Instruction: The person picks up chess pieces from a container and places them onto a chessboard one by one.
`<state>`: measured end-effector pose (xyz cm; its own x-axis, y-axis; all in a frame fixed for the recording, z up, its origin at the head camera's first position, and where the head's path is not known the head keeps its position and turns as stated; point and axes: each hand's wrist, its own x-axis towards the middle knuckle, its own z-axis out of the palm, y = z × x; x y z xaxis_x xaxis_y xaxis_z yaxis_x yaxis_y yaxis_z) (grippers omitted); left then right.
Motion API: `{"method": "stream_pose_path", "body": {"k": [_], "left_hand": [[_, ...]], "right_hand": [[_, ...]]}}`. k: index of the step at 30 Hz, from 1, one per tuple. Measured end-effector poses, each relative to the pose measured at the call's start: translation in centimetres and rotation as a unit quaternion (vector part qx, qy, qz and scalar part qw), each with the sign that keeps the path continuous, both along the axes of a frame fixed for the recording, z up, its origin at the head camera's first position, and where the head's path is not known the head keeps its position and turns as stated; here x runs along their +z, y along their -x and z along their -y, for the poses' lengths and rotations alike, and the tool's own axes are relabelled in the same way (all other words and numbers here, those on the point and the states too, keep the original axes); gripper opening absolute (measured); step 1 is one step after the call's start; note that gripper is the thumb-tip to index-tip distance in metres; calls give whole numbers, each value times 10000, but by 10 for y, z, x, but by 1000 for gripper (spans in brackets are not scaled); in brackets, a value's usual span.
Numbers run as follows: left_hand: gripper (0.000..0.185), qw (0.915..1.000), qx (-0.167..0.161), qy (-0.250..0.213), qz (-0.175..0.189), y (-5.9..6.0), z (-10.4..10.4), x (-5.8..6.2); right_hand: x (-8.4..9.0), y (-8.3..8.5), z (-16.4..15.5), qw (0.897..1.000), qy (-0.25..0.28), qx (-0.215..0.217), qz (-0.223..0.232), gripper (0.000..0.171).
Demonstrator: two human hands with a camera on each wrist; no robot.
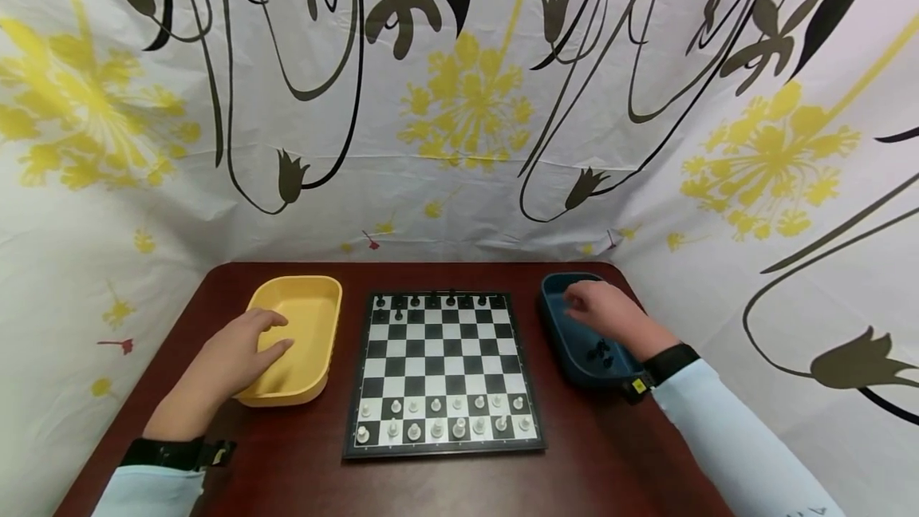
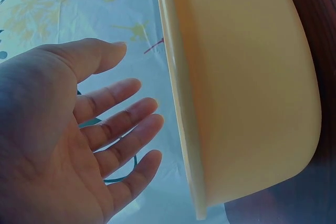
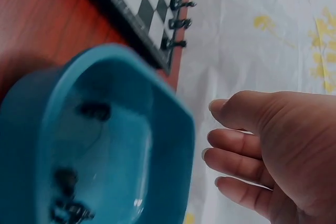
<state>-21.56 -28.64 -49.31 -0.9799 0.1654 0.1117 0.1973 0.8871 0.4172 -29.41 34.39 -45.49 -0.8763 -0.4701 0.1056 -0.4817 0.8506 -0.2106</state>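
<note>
A black-and-white chessboard (image 1: 443, 349) lies on the table. White chess pieces (image 1: 436, 428) fill its two near rows; several black chess pieces (image 1: 415, 301) stand along the far edge, with a black pawn (image 1: 398, 315) one row closer. Over the yellow tray's (image 1: 312, 333) left side hovers my left hand (image 1: 233, 353), fingers spread and relaxed, holding nothing. My right hand (image 1: 609, 309) is above the blue tray (image 1: 563, 325), its fingers loosely bent and nothing between them in the right wrist view. Inside that tray lie several black pieces (image 3: 95, 110).
The dark red-brown table (image 1: 287, 461) has rounded far corners. Behind it and along both sides hangs a white cloth (image 1: 445, 214) printed with flowers. The yellow tray stands left of the board, the blue tray right of it.
</note>
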Motion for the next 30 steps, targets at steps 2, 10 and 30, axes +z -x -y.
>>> {"method": "stream_pose_path", "body": {"k": [2,10,30], "left_hand": [[46,10000,14,9,30,0,1,0],[46,10000,-16,31,1,-1,3,2],[45,9997,-187,35,-156,0,6,3]], "right_hand": [[-1,-5,-8,10000,15,23,45,18],[-5,-17,-37,9998,129,56,105,18],[-10,-29,-51,9875,-683,-350,1377,19]]}}
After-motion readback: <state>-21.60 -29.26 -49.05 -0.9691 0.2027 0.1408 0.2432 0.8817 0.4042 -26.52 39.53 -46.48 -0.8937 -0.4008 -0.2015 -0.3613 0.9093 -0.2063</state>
